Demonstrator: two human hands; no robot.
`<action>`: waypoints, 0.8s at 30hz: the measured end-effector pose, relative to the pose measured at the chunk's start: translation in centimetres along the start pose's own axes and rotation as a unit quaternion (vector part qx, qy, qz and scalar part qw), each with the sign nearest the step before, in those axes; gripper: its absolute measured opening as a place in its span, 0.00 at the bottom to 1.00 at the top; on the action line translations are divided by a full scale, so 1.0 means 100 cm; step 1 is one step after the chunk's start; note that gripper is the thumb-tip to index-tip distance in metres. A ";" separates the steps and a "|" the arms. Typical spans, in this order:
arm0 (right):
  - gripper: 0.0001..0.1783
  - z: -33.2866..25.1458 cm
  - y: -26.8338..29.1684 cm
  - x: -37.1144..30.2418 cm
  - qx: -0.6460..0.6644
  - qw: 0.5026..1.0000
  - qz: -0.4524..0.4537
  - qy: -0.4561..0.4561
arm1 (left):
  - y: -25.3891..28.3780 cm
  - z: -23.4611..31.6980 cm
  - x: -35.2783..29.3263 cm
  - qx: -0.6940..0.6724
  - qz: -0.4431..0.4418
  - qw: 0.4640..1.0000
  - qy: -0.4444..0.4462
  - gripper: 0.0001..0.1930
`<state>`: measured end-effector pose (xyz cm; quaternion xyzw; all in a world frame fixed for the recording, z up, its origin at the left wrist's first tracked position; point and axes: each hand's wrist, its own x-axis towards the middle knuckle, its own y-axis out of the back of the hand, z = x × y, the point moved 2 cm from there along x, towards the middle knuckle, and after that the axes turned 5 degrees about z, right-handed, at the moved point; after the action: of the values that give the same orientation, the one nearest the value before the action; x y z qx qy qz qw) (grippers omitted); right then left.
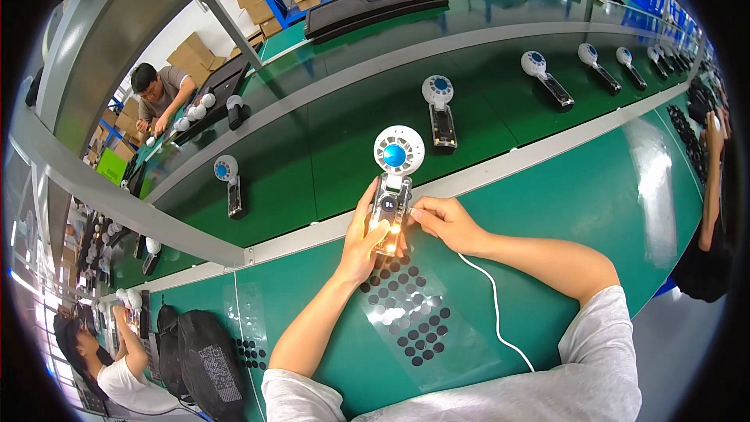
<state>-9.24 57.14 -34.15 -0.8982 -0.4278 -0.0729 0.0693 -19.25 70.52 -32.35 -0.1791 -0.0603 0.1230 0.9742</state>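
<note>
My left hand (364, 244) is wrapped round the clear handle of a handheld fan (398, 151) with a white round head and a blue centre. A small round display on the handle is lit, and orange light glows near its lower end. With thumb and fingers pinched, my right hand (450, 223) holds the end of a white cable (495, 297) against the right side of the handle. The plug itself is mostly hidden by the fingers. Below the fan, a clear sheet of black round stickers (406, 320) lies on the green table (547, 203).
Beyond the table's pale edge runs a green conveyor (312, 180) carrying several similar fans (441, 109). A grey metal frame (141, 195) crosses the left side. A black bag (207, 359) sits at lower left. Other people (160, 98) work at the far left, lower left and right.
</note>
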 end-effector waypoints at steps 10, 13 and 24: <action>0.11 0.012 0.002 0.005 -0.060 0.997 -0.045 0.011 | 0.007 -0.002 0.000 0.318 -0.047 0.941 -0.106 0.45; 0.11 0.012 0.000 0.006 -0.047 0.998 -0.033 0.010 | 0.002 0.007 0.000 0.309 -0.047 0.947 -0.074 0.45; 0.11 0.022 -0.004 0.011 -0.034 0.999 0.017 0.017 | 0.033 0.001 0.022 0.348 -0.002 0.930 -0.117 0.41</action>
<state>-8.73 58.65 -36.12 -0.9057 -0.4090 -0.1013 0.0466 -17.90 74.15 -33.30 0.1868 -0.1275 0.1545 0.9618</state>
